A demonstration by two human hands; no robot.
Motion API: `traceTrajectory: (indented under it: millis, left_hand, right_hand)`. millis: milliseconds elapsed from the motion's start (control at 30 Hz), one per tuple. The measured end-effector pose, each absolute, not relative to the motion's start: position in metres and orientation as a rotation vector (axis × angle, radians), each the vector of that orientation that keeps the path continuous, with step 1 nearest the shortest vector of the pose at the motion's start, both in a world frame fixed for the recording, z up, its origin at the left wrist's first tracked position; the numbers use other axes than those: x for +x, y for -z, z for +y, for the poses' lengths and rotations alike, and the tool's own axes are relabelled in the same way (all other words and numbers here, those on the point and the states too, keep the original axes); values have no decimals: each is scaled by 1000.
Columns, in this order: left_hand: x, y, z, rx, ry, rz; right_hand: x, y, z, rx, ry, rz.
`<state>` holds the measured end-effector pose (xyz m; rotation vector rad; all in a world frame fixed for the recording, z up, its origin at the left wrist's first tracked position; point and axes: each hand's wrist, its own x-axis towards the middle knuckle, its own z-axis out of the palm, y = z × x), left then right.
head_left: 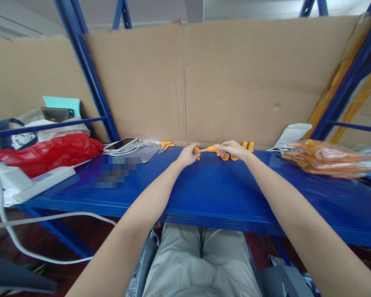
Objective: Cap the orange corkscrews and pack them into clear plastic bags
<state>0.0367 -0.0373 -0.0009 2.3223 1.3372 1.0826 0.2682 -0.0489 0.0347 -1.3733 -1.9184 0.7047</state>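
Note:
Near the back of the blue shelf top, my left hand point(188, 156) has its fingers closed on the left end of an orange plastic part point(210, 149). My right hand point(233, 149) pinches the wider right end of what looks like the same part. Whether it is one piece or two joined pieces I cannot tell. Just below and beside my right hand lie orange round-ended pieces point(225, 156). Behind that wrist, two more orange pieces point(250, 146) stand near the cardboard.
Cardboard point(235, 82) walls the back. Several orange hooked pieces point(166, 145) lie left, near a phone point(122, 143) and a coiled white cable point(126, 149). Bagged orange parts point(324, 156) sit at right. A red bag point(52, 154) and white power strip point(45, 185) occupy the far left.

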Motion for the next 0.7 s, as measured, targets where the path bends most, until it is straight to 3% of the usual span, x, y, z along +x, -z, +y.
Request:
traceTrajectory:
  millis: [167, 400, 700]
  left_hand:
    - [30, 2, -35, 2410, -1095, 1438]
    - [2, -3, -34, 2037, -839, 2234]
    - [-23, 5, -26, 1674, -668, 2424]
  right_hand:
    - [263, -32, -48, -1365, -492, -1805]
    - [255, -25, -54, -1479, 325, -2179]
    - [260, -19, -51, -1431, 396, -2297]
